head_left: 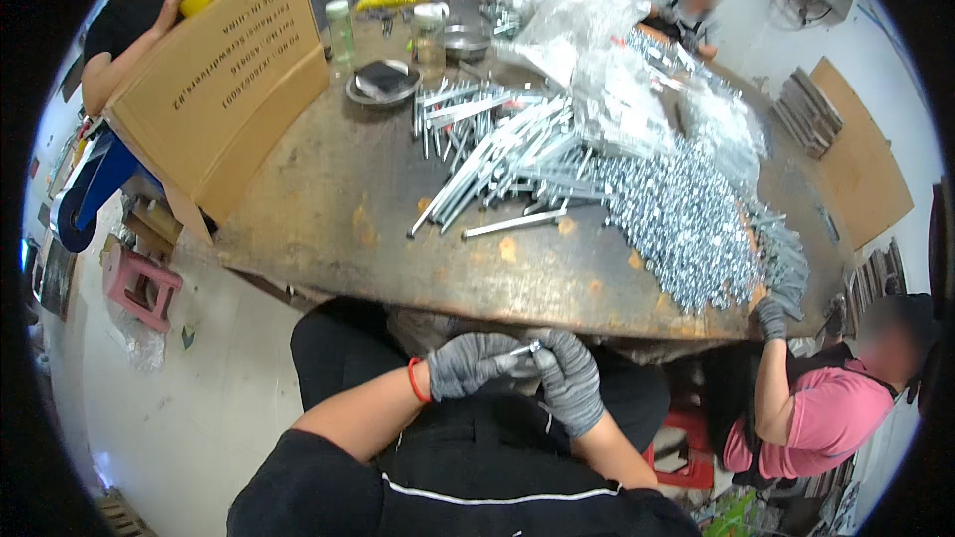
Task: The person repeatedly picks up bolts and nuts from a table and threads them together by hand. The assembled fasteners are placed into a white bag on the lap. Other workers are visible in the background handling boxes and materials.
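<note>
Both my hands wear grey gloves and meet over my lap, just below the table's near edge. My left hand (470, 363) and my right hand (572, 378) pinch a small silver metal piece (524, 348) between their fingertips. A red band sits on my left wrist. On the worn brown table (328, 209) ahead lies a heap of long silver rods (507, 164). To the right of the rods spreads a big pile of small silver screws (681, 224).
A large cardboard box (224, 89) held by a person stands at the table's left. A person in a pink shirt (816, 408) sits at my right with a gloved hand on the table edge. Clear plastic bags (597, 30), a metal dish (383, 85) and bottles lie farther back. A pink stool (139, 283) stands on the floor at left.
</note>
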A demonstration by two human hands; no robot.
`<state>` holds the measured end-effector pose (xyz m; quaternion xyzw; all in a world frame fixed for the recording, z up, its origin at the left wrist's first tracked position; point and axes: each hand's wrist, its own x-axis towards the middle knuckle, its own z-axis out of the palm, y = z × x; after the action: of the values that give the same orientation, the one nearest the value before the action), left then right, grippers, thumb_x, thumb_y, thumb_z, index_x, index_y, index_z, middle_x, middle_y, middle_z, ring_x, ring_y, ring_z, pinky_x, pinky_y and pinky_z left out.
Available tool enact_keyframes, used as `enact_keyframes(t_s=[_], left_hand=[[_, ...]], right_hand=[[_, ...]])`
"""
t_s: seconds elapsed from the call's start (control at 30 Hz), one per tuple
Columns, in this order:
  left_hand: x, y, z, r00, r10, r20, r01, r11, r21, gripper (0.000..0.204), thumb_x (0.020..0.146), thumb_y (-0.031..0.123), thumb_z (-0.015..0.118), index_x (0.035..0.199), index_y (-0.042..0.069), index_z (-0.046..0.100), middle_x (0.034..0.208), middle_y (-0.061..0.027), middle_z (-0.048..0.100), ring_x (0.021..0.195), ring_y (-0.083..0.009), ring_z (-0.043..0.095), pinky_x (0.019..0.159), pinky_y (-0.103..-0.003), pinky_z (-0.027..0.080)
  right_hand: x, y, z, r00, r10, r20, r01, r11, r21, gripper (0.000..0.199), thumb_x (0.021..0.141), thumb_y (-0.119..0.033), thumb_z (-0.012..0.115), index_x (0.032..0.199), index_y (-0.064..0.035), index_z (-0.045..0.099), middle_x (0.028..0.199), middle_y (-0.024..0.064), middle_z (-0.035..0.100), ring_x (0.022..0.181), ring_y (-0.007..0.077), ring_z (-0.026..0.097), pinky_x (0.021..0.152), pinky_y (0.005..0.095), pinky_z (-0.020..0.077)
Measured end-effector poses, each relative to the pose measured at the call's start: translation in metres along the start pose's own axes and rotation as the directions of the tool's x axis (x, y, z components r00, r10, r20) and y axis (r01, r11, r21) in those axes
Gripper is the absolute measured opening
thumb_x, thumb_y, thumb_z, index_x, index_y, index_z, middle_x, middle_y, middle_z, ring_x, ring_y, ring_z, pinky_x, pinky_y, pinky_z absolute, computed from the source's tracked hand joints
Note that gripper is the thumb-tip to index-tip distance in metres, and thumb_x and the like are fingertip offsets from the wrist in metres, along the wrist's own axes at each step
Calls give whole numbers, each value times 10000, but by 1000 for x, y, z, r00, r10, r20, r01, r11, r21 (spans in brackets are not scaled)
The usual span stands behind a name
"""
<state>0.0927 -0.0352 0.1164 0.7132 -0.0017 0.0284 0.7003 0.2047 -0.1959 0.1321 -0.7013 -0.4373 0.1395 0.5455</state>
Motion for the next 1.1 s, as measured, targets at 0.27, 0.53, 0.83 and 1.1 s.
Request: enact_keyframes(t_s=[0.27,0.53,0.83,1.1], left_hand=[[13,-20,22,999,25,39,-44,787,616,260,876,225,552,1087,91,624,955,-126,651,886,-274,617,795,-344,489],[21,-48,28,993,116,-29,-18,385,923,230,854,286,524,1007,140,617,761,-89,602,698,-266,596,599,-397,472],[44,-171,5,930,-347,-124,268,407,873,399,891,191,466,1278,97,485,1239,-179,527,1167,-320,478,1003,-407,348],[122,-44,-24,984,7,-179,38,968,249,370,771,86,646,1133,50,578,1066,-127,622,972,-220,584,875,-315,456]], right_hand=[[-17,32,-13,992,70,109,-40,965,-259,261,888,-208,507,730,-11,570,653,181,546,600,356,538,564,386,444],[-19,54,-8,629,667,399,-760,421,494,365,923,-299,500,612,-111,476,503,-4,422,447,118,418,430,250,351],[27,92,-59,895,164,-415,-350,835,-424,285,884,-265,554,1044,-32,592,934,209,634,874,342,617,803,373,478],[110,133,-113,669,539,-512,-732,359,-579,568,849,-355,529,1351,-129,385,1133,190,598,1022,327,593,888,408,453]])
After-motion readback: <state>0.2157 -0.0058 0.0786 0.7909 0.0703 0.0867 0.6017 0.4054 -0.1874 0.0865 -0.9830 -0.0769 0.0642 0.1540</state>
